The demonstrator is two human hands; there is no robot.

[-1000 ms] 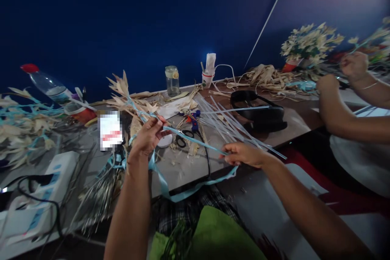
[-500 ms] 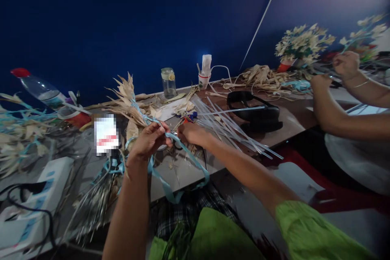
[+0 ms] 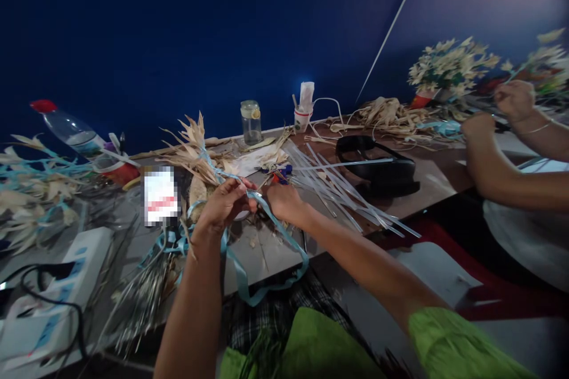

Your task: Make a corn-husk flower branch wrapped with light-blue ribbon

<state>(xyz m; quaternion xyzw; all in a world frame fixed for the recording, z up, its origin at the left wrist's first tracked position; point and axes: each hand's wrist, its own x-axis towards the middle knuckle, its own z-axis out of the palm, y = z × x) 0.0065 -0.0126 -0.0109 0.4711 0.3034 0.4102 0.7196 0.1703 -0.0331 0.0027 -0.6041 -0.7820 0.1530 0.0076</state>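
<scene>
My left hand (image 3: 229, 201) is closed, pinching a thin stem wrapped in light blue ribbon (image 3: 212, 170). Pale dried husk petals (image 3: 192, 133) fan out at the stem's upper end. From the fingers a loose length of the ribbon (image 3: 284, 231) loops down past the table edge and back up. My right hand (image 3: 282, 200) is curled just right of the left one. Its fingertips are turned away, so what they hold is hidden. A blue and red tool (image 3: 282, 173) lies right beyond it, its kind unclear.
Translucent sticks (image 3: 347, 189) and a black visor-like object (image 3: 377, 166) lie to the right. A glass jar (image 3: 251, 121) and a paper cup (image 3: 303, 119) stand behind. On the left are a power strip (image 3: 73, 284) and a tilted bottle (image 3: 71, 130). A co-worker's hands (image 3: 515, 98) are at far right.
The whole view has shifted slightly, so things appear a little further right. My left hand keeps its pinch on the stem. The right hand has moved slightly away from the left hand.
</scene>
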